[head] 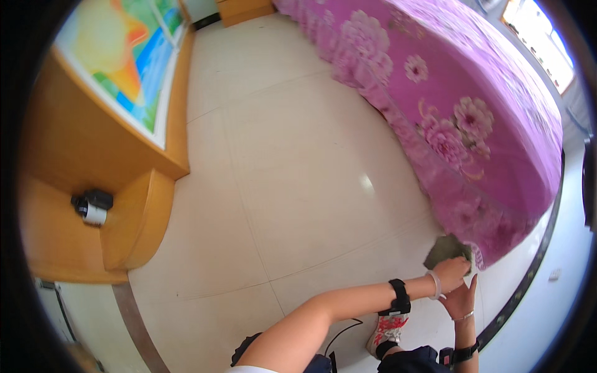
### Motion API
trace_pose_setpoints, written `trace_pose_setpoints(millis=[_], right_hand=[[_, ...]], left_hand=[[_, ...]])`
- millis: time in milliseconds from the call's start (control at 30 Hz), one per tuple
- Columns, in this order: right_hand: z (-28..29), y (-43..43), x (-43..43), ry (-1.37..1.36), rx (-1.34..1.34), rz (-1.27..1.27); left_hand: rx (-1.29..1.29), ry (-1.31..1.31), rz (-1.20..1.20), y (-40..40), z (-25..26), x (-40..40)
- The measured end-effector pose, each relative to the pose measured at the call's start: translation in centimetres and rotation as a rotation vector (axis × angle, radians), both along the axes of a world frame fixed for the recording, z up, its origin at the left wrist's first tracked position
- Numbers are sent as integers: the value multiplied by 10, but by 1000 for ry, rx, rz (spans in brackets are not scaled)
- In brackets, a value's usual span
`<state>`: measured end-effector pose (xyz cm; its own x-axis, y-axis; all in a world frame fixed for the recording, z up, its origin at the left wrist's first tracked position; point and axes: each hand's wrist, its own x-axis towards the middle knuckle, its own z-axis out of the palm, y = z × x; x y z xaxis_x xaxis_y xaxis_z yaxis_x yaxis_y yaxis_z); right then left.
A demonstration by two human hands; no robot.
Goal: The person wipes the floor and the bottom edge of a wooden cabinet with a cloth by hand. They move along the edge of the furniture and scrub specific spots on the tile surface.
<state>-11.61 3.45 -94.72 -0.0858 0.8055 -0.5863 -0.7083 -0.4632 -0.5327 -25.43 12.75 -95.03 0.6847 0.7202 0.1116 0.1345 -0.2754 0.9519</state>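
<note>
My left hand (450, 277), with a pale bangle at the wrist, reaches across with its fingers closed on a grey-green cloth (442, 252). The cloth hangs beside the lower corner of the bed's pink ruffled skirt (471, 219). Just below is my right hand (459, 300), close against the left, its thumb pointing up. The left hand covers part of its fingers, so whether they hold anything is hidden. Black straps (399, 296) circle both forearms.
A pink floral bedspread (503, 154) drapes the bed on the right. Pale tiles (298, 177) cover the floor. On the left stands a wooden cabinet (93, 154) with a low shelf holding a white roll-like item (95, 214) and black objects. My sneaker (389, 331) and a black cable (336, 332) are below.
</note>
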Motion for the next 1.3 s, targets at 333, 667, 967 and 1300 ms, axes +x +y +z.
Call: trace_pose_setpoints(millis=[333,667,967,1300], right_hand=[[-31,-36,129,34,246,-587],[-154,-245,281,-908,-565,-804],[-296,-114,322,-2129,-1184,5],[-254,135,88,-1966,81,560]], left_hand=[[212,-10,-423,-41,-62,11],[-15,458,-473,-34,-100,-66],[-188,676,-310,-54,-94,-60],[-14,701,-410,-51,-96,20]])
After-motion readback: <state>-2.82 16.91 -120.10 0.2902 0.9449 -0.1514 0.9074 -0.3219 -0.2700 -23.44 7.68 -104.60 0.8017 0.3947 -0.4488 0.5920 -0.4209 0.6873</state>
